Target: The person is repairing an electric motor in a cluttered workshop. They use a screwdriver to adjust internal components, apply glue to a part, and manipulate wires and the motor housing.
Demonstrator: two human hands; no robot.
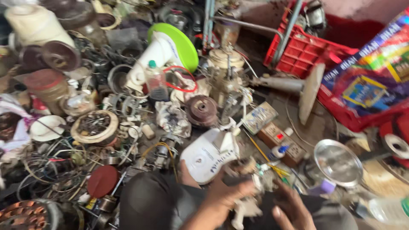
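- Lower centre: left hand (pixel 226 194) closed on a white appliance housing (pixel 209 155), steadying it over the lap.
- Right hand (pixel 292 208), fingers spread, empty, near a small blurred white part (pixel 245 209).
- Beyond: socket strip (pixel 283 142), steel lid (pixel 338 162).
- Upper frame: scrap motors crowd the floor; red crate (pixel 304 51).

One red crate (pixel 303 50), one green-topped white appliance (pixel 164 50), one clear bottle (pixel 156 81), one steel lid (pixel 338 162).
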